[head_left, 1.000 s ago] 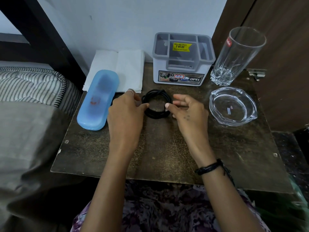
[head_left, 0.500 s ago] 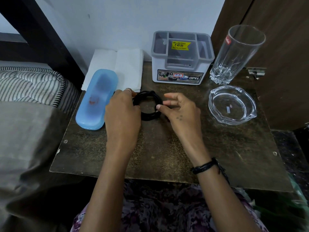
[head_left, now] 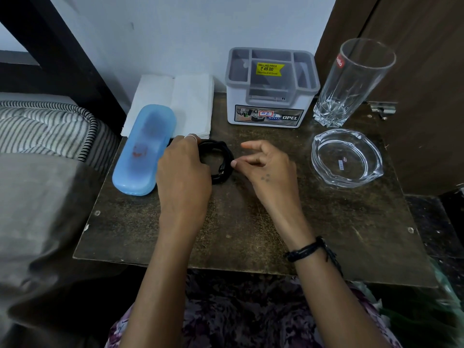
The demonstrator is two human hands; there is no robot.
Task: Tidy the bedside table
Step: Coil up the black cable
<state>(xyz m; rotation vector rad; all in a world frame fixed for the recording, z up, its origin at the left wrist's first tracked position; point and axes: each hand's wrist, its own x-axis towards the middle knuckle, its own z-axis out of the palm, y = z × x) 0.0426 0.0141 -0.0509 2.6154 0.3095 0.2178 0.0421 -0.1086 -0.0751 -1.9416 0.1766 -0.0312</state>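
A black cable wound into a flat round coil (head_left: pixel 221 160) lies on the dark brown, scuffed wooden bedside table (head_left: pixel 251 222), a little left of its middle and toward the back half. The left hand (head_left: pixel 184 177) covers the coil's nine o'clock side, fingers curled over it and holding that edge; a silver ring shows on one finger. The right hand (head_left: pixel 266 167) sits at the coil's three o'clock side, its thumb tip touching the outer rim while the other fingers are loosely bent and lifted, grasping nothing. A black braided band circles the right wrist.

Just at nine o'clock from the coil, touching the left hand's far side, lies a light blue, oblong plastic spectacle case (head_left: pixel 143 149), its long axis running from seven to one o'clock. At eleven o'clock, partly under the case's far end, rests a stack of folded white paper napkins (head_left: pixel 175 104) against the wall. At one o'clock stands a white and grey plastic organiser box (head_left: pixel 271 89) with open compartments and a yellow price sticker. At two o'clock, in the back right corner, stands a tall clear drinking glass (head_left: pixel 351 81), upright. At three o'clock, well apart from the right hand, sits a round clear glass ashtray (head_left: pixel 346 158). A striped mattress edge (head_left: pixel 50 126) borders the table's left side.
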